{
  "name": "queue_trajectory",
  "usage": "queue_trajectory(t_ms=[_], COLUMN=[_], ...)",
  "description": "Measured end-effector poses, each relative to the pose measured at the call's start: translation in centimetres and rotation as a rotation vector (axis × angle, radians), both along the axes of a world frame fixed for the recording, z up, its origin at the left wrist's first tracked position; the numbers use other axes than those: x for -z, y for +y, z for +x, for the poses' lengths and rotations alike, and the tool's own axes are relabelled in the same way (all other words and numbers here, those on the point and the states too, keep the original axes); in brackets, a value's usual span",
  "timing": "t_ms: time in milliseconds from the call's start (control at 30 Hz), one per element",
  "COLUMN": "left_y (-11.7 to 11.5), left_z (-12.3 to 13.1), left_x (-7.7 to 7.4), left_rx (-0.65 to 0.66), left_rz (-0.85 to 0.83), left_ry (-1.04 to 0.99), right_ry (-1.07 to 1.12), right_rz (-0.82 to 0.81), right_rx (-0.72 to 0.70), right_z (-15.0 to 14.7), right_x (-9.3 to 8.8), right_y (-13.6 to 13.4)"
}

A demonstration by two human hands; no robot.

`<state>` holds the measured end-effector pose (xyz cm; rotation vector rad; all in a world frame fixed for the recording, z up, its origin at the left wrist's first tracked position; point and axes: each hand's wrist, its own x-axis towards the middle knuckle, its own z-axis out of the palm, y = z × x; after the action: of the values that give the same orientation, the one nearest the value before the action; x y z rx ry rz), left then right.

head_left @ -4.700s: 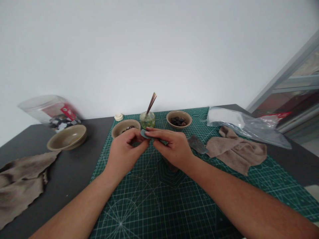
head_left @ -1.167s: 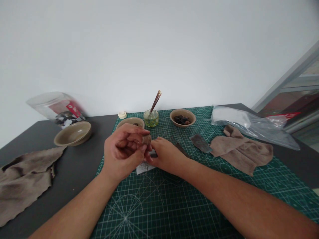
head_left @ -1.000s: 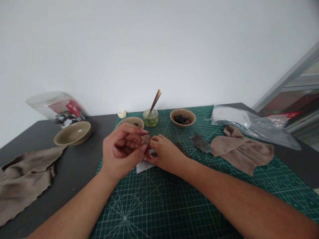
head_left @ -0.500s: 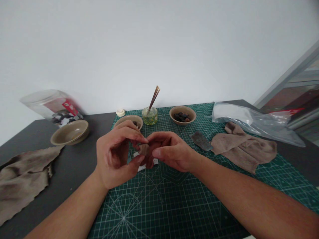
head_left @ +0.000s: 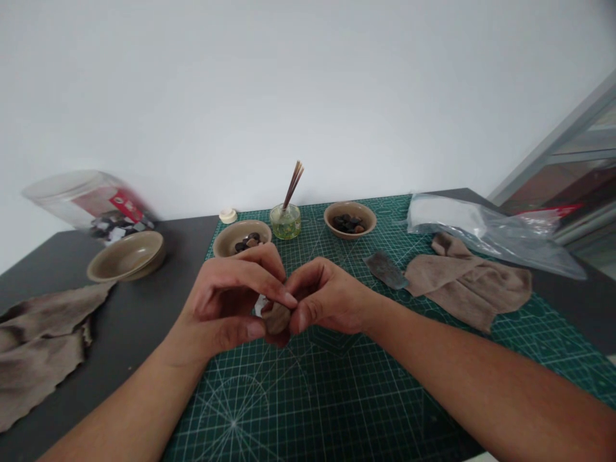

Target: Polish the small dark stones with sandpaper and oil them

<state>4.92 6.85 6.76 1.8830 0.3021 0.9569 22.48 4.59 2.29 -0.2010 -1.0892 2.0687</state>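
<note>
Left hand (head_left: 214, 317): fingers clamped on small brown piece (head_left: 276, 319), above green mat (head_left: 346, 385). Right hand (head_left: 332, 298): fingers bunched at its edge, grip unclear. Could slip and drop if left pinch loosens under a push.

Stretches the left forearm (head_left: 129, 391) and right forearm (head_left: 462, 366) inward from the view's lower corners, both bare. Pinches with the left hand (head_left: 216, 311), extending a finger (head_left: 260, 280) above the thumb (head_left: 235, 332). Curls the right hand (head_left: 332, 298) close beside it, with digits drawn together.
</note>
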Motion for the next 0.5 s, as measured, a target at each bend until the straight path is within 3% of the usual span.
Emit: queue_trajectory(t_ms=[233,333,433,500], left_y=[-0.1,0.3,1.4,2.1], left_z=[0.0,-0.1,-0.8,-1.5], left_x=[0.2,0.6,1.1,1.0], left_rx=[-0.002,-0.092,-0.253,-0.315], left_rz=[-0.052,-0.036,0.101,0.204], left_ry=[-0.011,-0.039,-0.088,0.021], right_ry=[-0.001,0.000,-0.030,-0.077], right_rz=[-0.040,-0.064,-0.032,0.009], right_rx=[0.023,0.102,0.183,0.258], right_z=[-0.1,-0.1,0.0,0.1], right_x=[-0.2,-0.2,0.0,0.3], right_y=[-0.2,0.1,0.5,0.7])
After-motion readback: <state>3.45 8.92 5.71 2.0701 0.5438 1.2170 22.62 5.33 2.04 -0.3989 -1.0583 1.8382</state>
